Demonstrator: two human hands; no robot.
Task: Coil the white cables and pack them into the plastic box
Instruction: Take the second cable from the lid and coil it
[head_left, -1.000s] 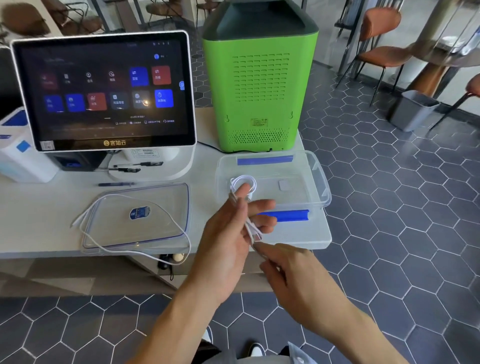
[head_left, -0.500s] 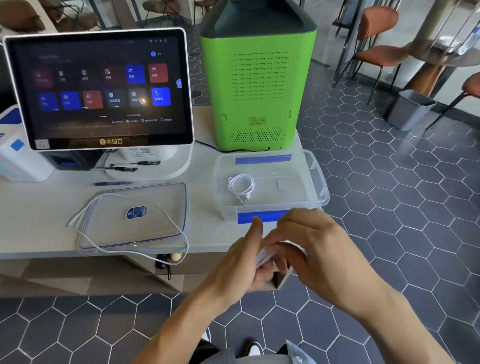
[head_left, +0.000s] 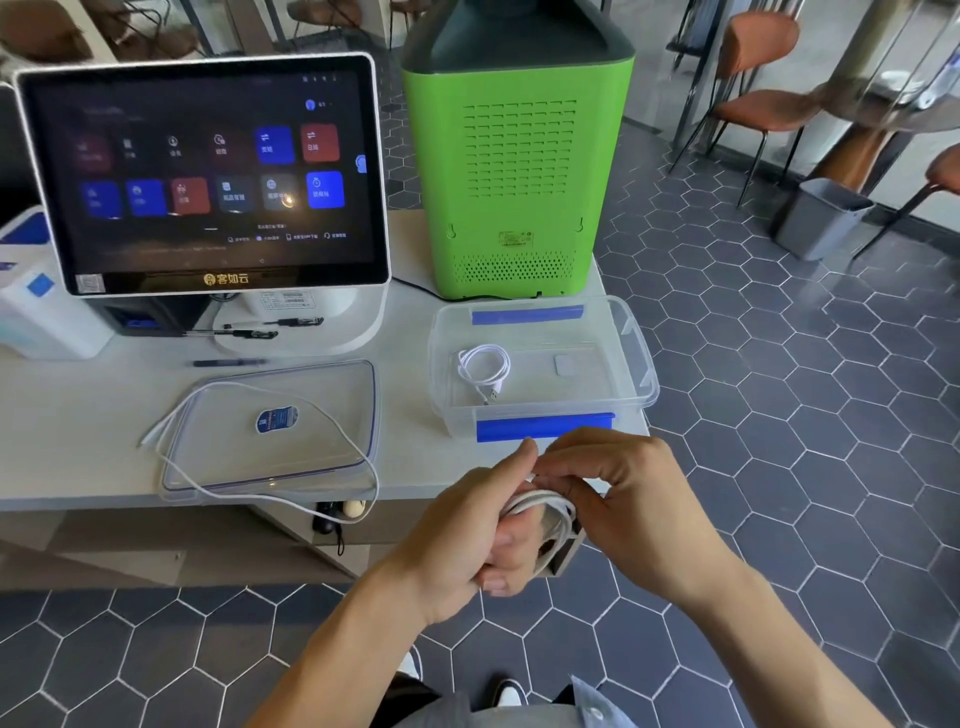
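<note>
Both hands, left (head_left: 467, 525) and right (head_left: 631, 499), together gripping a white cable coil (head_left: 545, 512), plastic box (head_left: 631, 364) just beyond

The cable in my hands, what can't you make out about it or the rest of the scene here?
- Held cable: head view; left hand and right hand cover its ends and most loops.
- Lid sticker: too small to read.
- Touchscreen icon labels: blurred.
- White device: cut off by the left edge.

Looks like a café or shop counter. A touchscreen register (head_left: 208, 176) is glowing on it, and dining chairs (head_left: 753, 98) are sitting behind.
</note>
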